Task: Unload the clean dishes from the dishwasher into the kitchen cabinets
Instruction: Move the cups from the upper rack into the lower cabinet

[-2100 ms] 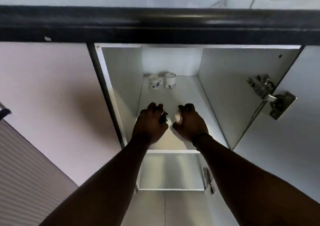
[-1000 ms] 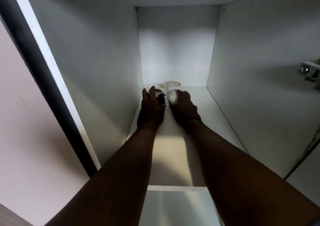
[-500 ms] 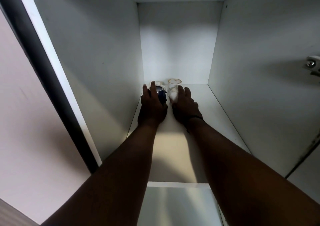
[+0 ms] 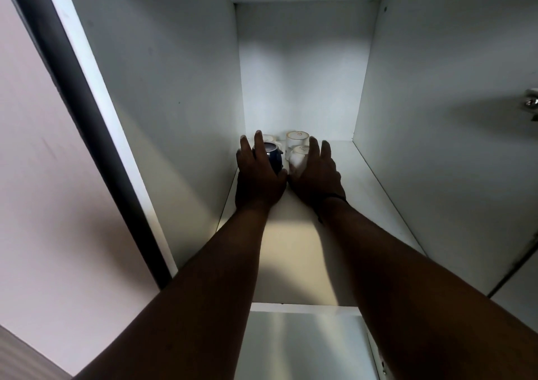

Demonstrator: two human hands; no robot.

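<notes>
Both my arms reach deep into the open white cabinet. A dark blue mug [image 4: 273, 156] stands on the shelf [image 4: 291, 251] near the back, and my left hand [image 4: 257, 183] rests against its left side with the fingers stretched straight. To its right stands a small white mug [image 4: 298, 160], which my right hand [image 4: 318, 176] touches from the right with straight fingers. Behind them stand two more white mugs, one on the left [image 4: 269, 138] and one on the right [image 4: 297, 141], against the back wall.
The cabinet's left wall [image 4: 174, 103] lies close to my left hand. A metal door hinge [image 4: 531, 106] sits on the right wall. The right half of the shelf is bare. A lower shelf [image 4: 302, 347] shows below my arms.
Both hands carried the blue and white mugs to the back of the shelf. Their fingers have since straightened from a curled hold, and the mugs now stand on the shelf.
</notes>
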